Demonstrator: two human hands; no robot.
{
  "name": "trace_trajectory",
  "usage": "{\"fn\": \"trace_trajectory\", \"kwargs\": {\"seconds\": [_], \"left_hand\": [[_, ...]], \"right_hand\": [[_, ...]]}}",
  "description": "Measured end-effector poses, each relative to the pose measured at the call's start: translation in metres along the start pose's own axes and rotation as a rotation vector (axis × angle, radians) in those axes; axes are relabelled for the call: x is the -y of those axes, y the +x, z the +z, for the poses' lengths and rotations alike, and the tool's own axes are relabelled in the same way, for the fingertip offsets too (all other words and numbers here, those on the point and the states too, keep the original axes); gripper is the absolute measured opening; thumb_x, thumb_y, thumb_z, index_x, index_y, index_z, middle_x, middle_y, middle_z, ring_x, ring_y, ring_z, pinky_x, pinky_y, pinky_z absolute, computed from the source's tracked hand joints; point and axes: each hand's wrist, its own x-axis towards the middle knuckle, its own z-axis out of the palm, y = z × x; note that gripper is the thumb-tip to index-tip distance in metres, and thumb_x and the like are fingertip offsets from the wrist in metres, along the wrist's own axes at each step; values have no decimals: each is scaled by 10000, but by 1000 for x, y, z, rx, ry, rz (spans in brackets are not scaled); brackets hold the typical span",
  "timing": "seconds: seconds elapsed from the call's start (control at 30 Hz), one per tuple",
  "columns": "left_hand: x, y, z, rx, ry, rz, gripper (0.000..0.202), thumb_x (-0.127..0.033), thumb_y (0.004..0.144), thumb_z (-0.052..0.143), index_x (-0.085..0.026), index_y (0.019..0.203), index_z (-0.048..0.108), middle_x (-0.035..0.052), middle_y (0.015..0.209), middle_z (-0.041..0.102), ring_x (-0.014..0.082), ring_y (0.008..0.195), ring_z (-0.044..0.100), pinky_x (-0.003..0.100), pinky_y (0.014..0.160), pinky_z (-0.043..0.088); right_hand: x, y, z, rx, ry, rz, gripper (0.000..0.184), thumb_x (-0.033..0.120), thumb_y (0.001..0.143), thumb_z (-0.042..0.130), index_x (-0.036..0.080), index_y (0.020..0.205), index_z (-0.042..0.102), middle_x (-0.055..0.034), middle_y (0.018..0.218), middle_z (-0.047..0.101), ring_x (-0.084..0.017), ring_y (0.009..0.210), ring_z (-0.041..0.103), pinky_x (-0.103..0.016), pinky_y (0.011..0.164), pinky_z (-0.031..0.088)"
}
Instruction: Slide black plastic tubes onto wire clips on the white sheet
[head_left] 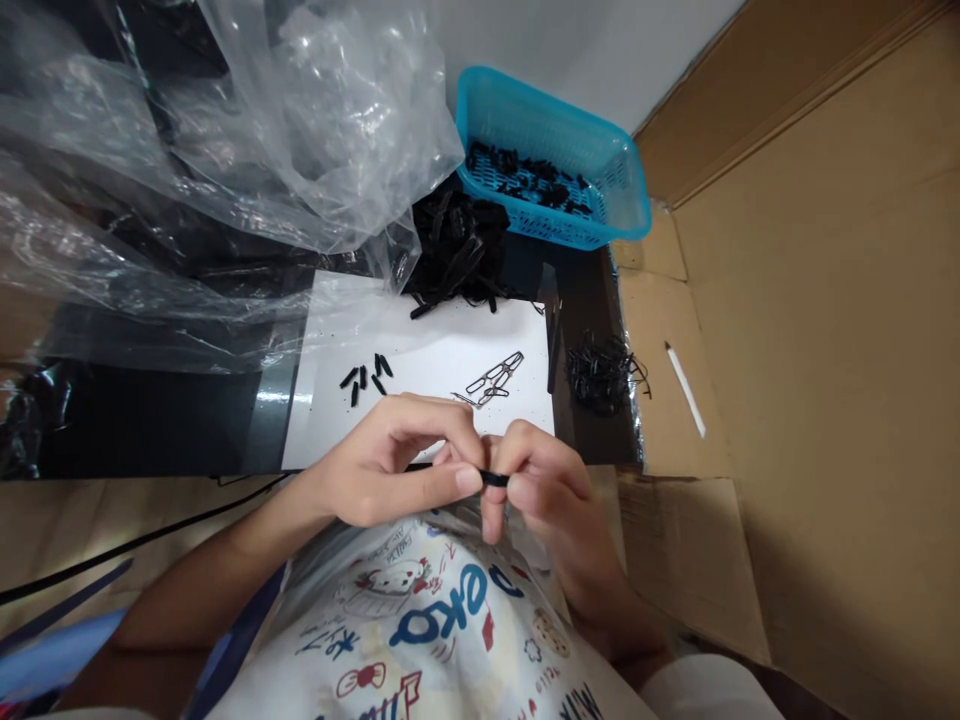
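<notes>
My left hand [390,465] and my right hand [547,495] meet low in the view, and the fingertips of both pinch a short black strip [493,478]. Its ends are mostly hidden by my fingers. Just beyond my hands lies a white sheet [450,350]. On it are several small black plastic pieces [365,378] and a thin black looped part [487,380], both out of reach of my fingertips. My left hand partly covers the sheet's near edge.
A blue plastic basket [551,160] holds black pieces at the far side. A tangled heap of black straps [457,250] sits next to it, and black loops [604,372] lie to the right. Crumpled clear plastic [300,130] spreads left, and cardboard [810,300] with a white stick [684,388] lies right.
</notes>
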Motion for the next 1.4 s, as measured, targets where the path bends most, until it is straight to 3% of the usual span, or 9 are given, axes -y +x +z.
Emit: {"fn": "trace_trajectory", "kwargs": {"seconds": [0.2, 0.3, 0.4, 0.57, 0.63, 0.77, 0.97, 1.17, 1.4], "left_hand": [[-12, -6, 5, -176, 289, 152, 75, -113, 825, 602, -174, 841, 643, -6, 689, 559, 115, 624, 513, 256, 595, 436], [-14, -10, 9, -196, 342, 163, 96, -100, 828, 606, -181, 862, 643, 0, 717, 574, 117, 638, 523, 261, 596, 436], [-14, -11, 10, -199, 307, 185, 78, -106, 835, 614, -176, 840, 649, 1, 682, 562, 117, 608, 512, 261, 566, 429], [-11, -9, 12, -183, 247, 224, 59, -79, 822, 636, -135, 819, 653, 10, 656, 558, 103, 577, 500, 250, 534, 417], [-9, -10, 13, -184, 241, 232, 67, -71, 820, 637, -134, 835, 656, 15, 665, 568, 105, 581, 503, 255, 542, 424], [-3, -12, 14, -217, 251, 285, 122, -47, 797, 656, -132, 883, 666, 29, 679, 592, 119, 603, 518, 274, 556, 432], [5, -10, 11, -315, 436, 486, 243, -44, 771, 693, -159, 984, 687, 52, 794, 676, 141, 649, 558, 294, 578, 464], [2, -11, 13, -441, 680, 538, 232, -78, 792, 671, -142, 1014, 702, 20, 738, 612, 119, 603, 518, 284, 538, 435], [-6, -14, 24, -508, 671, 440, 214, -232, 822, 698, -150, 1020, 700, 33, 713, 600, 138, 602, 516, 302, 515, 426]], "right_hand": [[12, -6, -6, 41, -513, -289, 135, 210, 884, 539, 227, 751, 531, 5, 640, 572, -156, 629, 490, -332, 644, 392], [18, -8, -10, 75, -647, -384, 104, 189, 907, 528, 225, 810, 519, 5, 675, 583, -143, 625, 486, -325, 625, 382], [18, -8, -9, 103, -565, -366, 86, 208, 921, 532, 224, 836, 543, 3, 681, 591, -143, 628, 488, -317, 613, 386], [8, -6, 2, 65, -67, -169, 149, 293, 929, 559, 215, 802, 566, 9, 614, 547, -157, 654, 519, -307, 614, 436], [6, -5, 3, 63, -38, -197, 149, 289, 926, 563, 213, 797, 566, 7, 620, 549, -158, 663, 523, -320, 641, 465], [6, -5, -3, 68, -374, -419, 55, 197, 903, 532, 201, 861, 568, -16, 681, 591, -162, 649, 526, -332, 619, 448], [11, -4, -5, -8, -862, -823, 190, 38, 805, 513, 142, 960, 546, -36, 715, 575, -156, 637, 497, -334, 582, 399], [17, -1, -2, -51, -1077, -901, 139, 32, 811, 510, 138, 901, 511, -27, 642, 534, -149, 595, 424, -333, 525, 371], [18, 0, -1, -95, -1151, -937, 119, 42, 819, 498, 146, 877, 504, -38, 648, 563, -152, 589, 453, -336, 526, 394]]}}
